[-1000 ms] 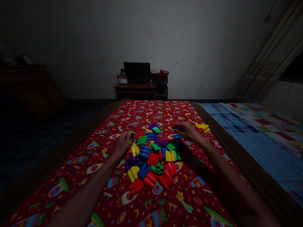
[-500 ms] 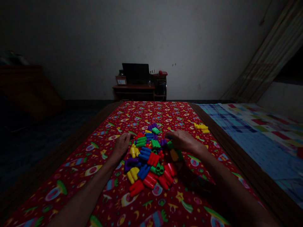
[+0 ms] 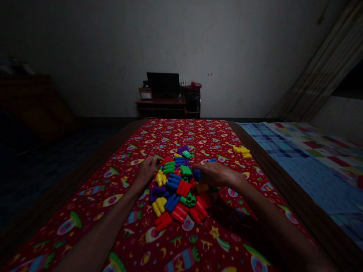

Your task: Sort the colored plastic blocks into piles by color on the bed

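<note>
A pile of colourful plastic blocks (image 3: pixel 179 189), red, blue, green, yellow and purple, lies on a red patterned cloth (image 3: pixel 170 245). My left hand (image 3: pixel 146 170) rests on the cloth at the pile's left edge, next to a yellow block (image 3: pixel 160 178). Its fingers are curled under, and what they hold, if anything, is hidden. My right hand (image 3: pixel 216 174) lies palm down over the right side of the pile, fingers stretched left towards a blue block (image 3: pixel 196 174) and a green block (image 3: pixel 186 170). A few yellow blocks (image 3: pixel 242 151) lie apart at the far right.
The cloth covers a long wooden surface with a raised edge (image 3: pixel 272 166) on the right. Beyond that edge lies a blue checked sheet (image 3: pixel 306 158). A desk with a dark monitor (image 3: pixel 163 85) stands against the back wall. The room is dim.
My right hand has drawn back from the far right of the pile and moved left and nearer, now covering the green and yellow blocks there. My left hand has stayed put.
</note>
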The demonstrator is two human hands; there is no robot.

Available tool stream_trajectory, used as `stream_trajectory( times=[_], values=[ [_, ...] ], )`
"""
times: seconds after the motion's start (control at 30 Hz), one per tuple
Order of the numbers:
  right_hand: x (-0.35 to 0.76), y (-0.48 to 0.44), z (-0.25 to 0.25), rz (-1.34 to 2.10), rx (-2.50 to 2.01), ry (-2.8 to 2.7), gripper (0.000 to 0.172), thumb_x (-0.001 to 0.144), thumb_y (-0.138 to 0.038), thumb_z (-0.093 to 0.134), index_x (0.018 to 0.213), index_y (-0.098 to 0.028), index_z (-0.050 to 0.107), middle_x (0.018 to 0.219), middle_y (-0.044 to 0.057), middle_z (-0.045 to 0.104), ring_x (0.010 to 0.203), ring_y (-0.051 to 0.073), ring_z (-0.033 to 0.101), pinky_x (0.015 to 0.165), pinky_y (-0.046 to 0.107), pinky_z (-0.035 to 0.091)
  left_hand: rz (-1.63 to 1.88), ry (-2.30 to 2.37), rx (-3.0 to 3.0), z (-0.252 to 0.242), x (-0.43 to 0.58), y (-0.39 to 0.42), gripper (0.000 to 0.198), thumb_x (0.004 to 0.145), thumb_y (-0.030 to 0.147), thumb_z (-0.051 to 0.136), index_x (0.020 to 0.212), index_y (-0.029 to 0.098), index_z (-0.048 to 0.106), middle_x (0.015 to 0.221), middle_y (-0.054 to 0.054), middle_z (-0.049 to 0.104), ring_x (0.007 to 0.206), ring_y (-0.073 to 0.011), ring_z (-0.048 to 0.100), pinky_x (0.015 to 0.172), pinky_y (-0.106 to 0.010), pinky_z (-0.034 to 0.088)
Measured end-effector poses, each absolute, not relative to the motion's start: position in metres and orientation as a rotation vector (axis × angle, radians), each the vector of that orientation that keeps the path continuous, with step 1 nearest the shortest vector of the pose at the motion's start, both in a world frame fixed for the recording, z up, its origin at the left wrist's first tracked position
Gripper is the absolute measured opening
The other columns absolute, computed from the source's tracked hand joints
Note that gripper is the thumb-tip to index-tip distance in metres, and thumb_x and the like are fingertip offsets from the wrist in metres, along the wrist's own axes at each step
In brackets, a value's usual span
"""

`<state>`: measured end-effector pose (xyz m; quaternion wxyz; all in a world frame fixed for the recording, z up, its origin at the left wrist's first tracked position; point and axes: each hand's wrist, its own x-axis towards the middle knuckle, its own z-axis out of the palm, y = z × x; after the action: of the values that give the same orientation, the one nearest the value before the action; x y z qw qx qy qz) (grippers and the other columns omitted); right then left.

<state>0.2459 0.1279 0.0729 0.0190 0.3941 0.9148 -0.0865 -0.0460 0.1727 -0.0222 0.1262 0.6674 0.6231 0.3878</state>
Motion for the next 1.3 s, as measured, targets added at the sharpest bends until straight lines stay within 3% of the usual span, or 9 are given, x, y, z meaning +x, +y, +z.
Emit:
stream_trajectory(
  times=[0.13, 0.23, 0.4, 0.57, 0.67, 0.8, 0.93, 1.13, 1.3],
  values=[
    [0.235, 0.115, 0.070, -0.149, 1.196, 2.692, 0.028, 0.083, -0.032, 0.061, 0.107, -0.019, 0.066, 0.095, 0.013, 0.070, 0.084, 0.023, 0.066, 0.063, 0.025, 0.042, 1.114, 1.802, 1.949, -0.022, -0.047, 0.173, 0.050, 0.087, 0.045, 0.027, 0.086, 0.017, 0.068, 0.092, -0.009, 0.070, 0.086, -0.0209, 0.065, 0.081, -0.033, 0.051],
    [0.227, 0.114, 0.066, -0.160, 1.161, 2.656, 0.020, 0.085, -0.026, 0.054, 0.095, -0.017, 0.069, 0.083, 0.012, 0.071, 0.074, 0.021, 0.066, 0.056, 0.024, 0.037, 1.126, 1.804, 1.951, -0.021, -0.045, 0.172, 0.050, 0.087, 0.045, 0.027, 0.085, 0.017, 0.068, 0.091, -0.009, 0.070, 0.087, -0.0210, 0.064, 0.083, -0.033, 0.051],
    [0.251, 0.137, 0.073, -0.260, 1.323, 2.856, 0.027, 0.080, -0.016, 0.057, 0.106, -0.021, 0.066, 0.089, 0.006, 0.070, 0.076, 0.016, 0.063, 0.056, 0.021, 0.033, 1.112, 1.796, 1.973, -0.019, -0.043, 0.173, 0.047, 0.085, 0.046, 0.030, 0.082, 0.018, 0.068, 0.093, -0.009, 0.071, 0.090, -0.0223, 0.063, 0.084, -0.033, 0.050],
    [0.312, 0.177, 0.079, -0.114, 2.015, 2.745, 0.027, 0.079, -0.017, 0.057, 0.105, -0.020, 0.067, 0.085, 0.006, 0.071, 0.074, 0.017, 0.062, 0.058, 0.022, 0.035, 0.756, 1.498, 1.866, 0.002, -0.059, 0.173, 0.049, 0.079, 0.060, 0.041, 0.080, 0.019, 0.067, 0.070, -0.004, 0.067, 0.062, -0.0185, 0.060, 0.056, -0.028, 0.048],
    [0.349, 0.197, 0.065, 0.035, 2.380, 2.480, 0.025, 0.080, -0.024, 0.056, 0.101, -0.020, 0.070, 0.092, 0.009, 0.072, 0.080, 0.021, 0.064, 0.059, 0.025, 0.038, 0.541, 1.330, 1.848, 0.025, -0.068, 0.163, 0.046, 0.075, 0.064, 0.051, 0.079, 0.020, 0.067, 0.063, -0.001, 0.064, 0.054, -0.0164, 0.057, 0.050, -0.025, 0.045],
    [0.378, 0.208, 0.042, 0.134, 2.560, 2.340, 0.029, 0.081, -0.025, 0.052, 0.104, -0.018, 0.070, 0.101, 0.013, 0.072, 0.087, 0.025, 0.066, 0.064, 0.029, 0.043, 0.391, 1.324, 1.884, 0.043, -0.059, 0.146, 0.038, 0.068, 0.057, 0.064, 0.083, 0.022, 0.069, 0.065, 0.000, 0.068, 0.058, -0.0177, 0.062, 0.050, -0.023, 0.046],
    [0.365, 0.206, 0.045, 0.185, 2.583, 2.455, 0.030, 0.085, -0.025, 0.049, 0.105, -0.017, 0.070, 0.096, 0.013, 0.073, 0.087, 0.024, 0.068, 0.070, 0.030, 0.046, 0.411, 1.400, 1.917, 0.043, -0.045, 0.140, 0.026, 0.063, 0.045, 0.066, 0.074, 0.021, 0.066, 0.059, 0.002, 0.066, 0.053, -0.0162, 0.059, 0.045, -0.022, 0.042],
    [0.280, 0.169, 0.068, -0.439, 1.931, 3.163, 0.024, 0.088, -0.023, 0.049, 0.097, -0.016, 0.071, 0.089, 0.008, 0.074, 0.077, 0.018, 0.067, 0.068, 0.025, 0.048, 0.797, 1.478, 1.958, 0.055, -0.038, 0.142, 0.036, 0.061, 0.046, 0.068, 0.085, 0.019, 0.067, 0.077, -0.003, 0.071, 0.070, -0.0210, 0.065, 0.063, -0.031, 0.053],
    [0.225, 0.124, 0.064, -1.071, 1.265, 3.414, 0.041, 0.091, -0.038, 0.052, 0.129, -0.020, 0.056, 0.101, 0.006, 0.072, 0.079, 0.015, 0.066, 0.066, 0.023, 0.047, 0.951, 1.377, 1.957, 0.073, 0.003, 0.117, 0.045, 0.067, 0.049, 0.068, 0.103, 0.022, 0.065, 0.091, -0.004, 0.072, 0.080, -0.0230, 0.067, 0.075, -0.037, 0.055]
  ],
)
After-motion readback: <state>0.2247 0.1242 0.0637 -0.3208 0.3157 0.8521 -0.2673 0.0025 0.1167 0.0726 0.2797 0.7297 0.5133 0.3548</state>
